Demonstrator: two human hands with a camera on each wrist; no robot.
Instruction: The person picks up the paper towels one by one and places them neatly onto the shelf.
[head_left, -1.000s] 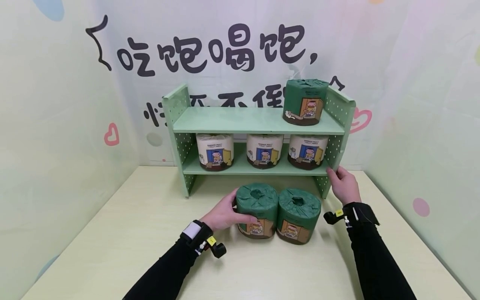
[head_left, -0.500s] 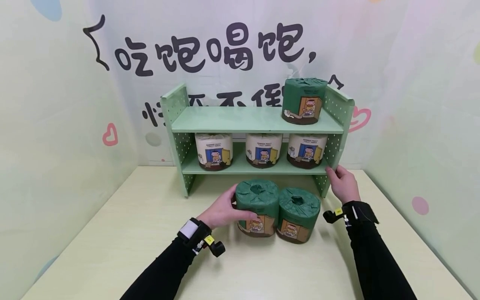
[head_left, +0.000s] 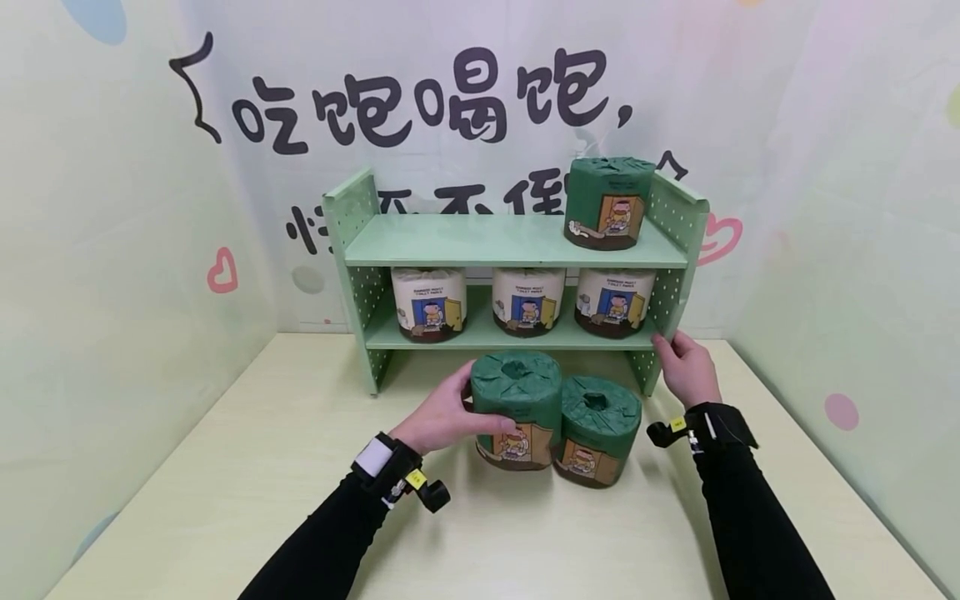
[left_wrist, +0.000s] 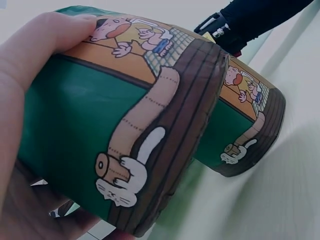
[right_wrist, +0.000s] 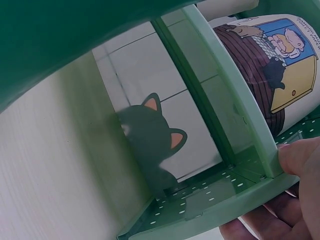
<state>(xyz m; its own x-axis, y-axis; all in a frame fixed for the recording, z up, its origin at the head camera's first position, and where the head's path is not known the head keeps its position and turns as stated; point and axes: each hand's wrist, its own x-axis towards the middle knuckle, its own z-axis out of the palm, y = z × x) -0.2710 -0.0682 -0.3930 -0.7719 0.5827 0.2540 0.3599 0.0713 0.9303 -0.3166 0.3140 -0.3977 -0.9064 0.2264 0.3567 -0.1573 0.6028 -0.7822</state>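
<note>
My left hand [head_left: 450,417] grips a green-wrapped toilet paper roll [head_left: 517,400], thumb across its printed front and fingers round the far side. In the left wrist view this roll [left_wrist: 100,120] is tilted, its base off the table. Just to its right a second green roll [head_left: 600,421] stands on the table. My right hand [head_left: 688,371] holds the right side panel of a pale green two-tier shelf [head_left: 450,237] at the height of its lower board. The right wrist view shows the thumb against the panel's front edge and the fingers behind it.
Three white-wrapped toilet paper rolls, a left one [head_left: 429,304], a middle one [head_left: 528,302] and a right one [head_left: 615,302], stand on the lower board. Another green roll [head_left: 609,204] sits at the right end of the upper board. A printed backdrop [head_left: 337,50] rises behind the table [head_left: 247,467].
My left hand has raised the green roll off the table, slightly up and toward the shelf. The right hand and the other rolls stay where they were.
</note>
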